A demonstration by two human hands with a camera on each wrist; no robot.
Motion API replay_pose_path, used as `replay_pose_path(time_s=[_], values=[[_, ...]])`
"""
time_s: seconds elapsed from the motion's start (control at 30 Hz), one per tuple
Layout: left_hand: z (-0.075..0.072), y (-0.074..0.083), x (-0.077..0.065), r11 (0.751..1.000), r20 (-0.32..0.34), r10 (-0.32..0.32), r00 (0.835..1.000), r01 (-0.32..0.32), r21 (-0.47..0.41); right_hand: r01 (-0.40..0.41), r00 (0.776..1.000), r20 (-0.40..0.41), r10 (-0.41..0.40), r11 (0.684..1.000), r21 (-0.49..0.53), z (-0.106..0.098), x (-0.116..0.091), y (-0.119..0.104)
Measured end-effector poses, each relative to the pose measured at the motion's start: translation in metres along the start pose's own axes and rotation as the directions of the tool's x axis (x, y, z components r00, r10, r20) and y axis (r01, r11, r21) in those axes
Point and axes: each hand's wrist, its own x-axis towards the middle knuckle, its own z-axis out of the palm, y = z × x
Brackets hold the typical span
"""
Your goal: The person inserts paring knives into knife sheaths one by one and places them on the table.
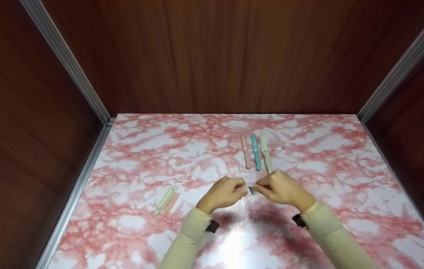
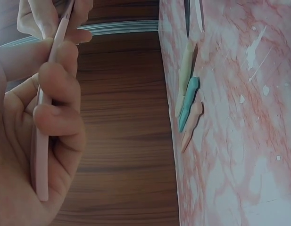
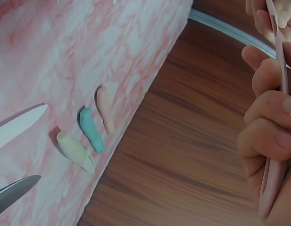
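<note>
Both hands are raised over the middle of the table and close together. My left hand [image 1: 224,193] grips a flat pink knife sheath [image 2: 40,160], fingers curled round its length. My right hand [image 1: 284,188] holds a pink-handled knife [image 3: 273,181], its handle lying along the palm. Fingers cover most of the place where sheath and knife meet, so how far the blade is inside cannot be told. On the table near the right hand lie a white blade [image 3: 20,125] and a dark blade [image 3: 15,194]; their handles are out of view.
Behind the hands lie a pink knife [image 1: 246,157], a teal knife [image 1: 256,155] and a pale green knife [image 1: 266,151], side by side. A pale green sheath [image 1: 167,198] and a pink sheath [image 1: 172,204] rest at left. Wood-grain walls [image 1: 212,56] enclose the marbled table [image 1: 130,243].
</note>
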Motion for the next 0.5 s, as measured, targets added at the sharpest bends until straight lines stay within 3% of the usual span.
replay_pose_path(time_s=[0.17,0.5], values=[[0.0007,-0.0004,0.0003,1.0,-0.006,0.006,1.0,-0.006,-0.001,-0.009,1.0,0.004,0.009,1.0,0.001,0.0009,0.0005,0.0004],[0.0007,-0.0006,0.0021,1.0,-0.011,-0.005,1.0,0.005,0.004,0.048,0.998,-0.027,-0.049,0.998,-0.027,0.0023,0.0036,0.003]])
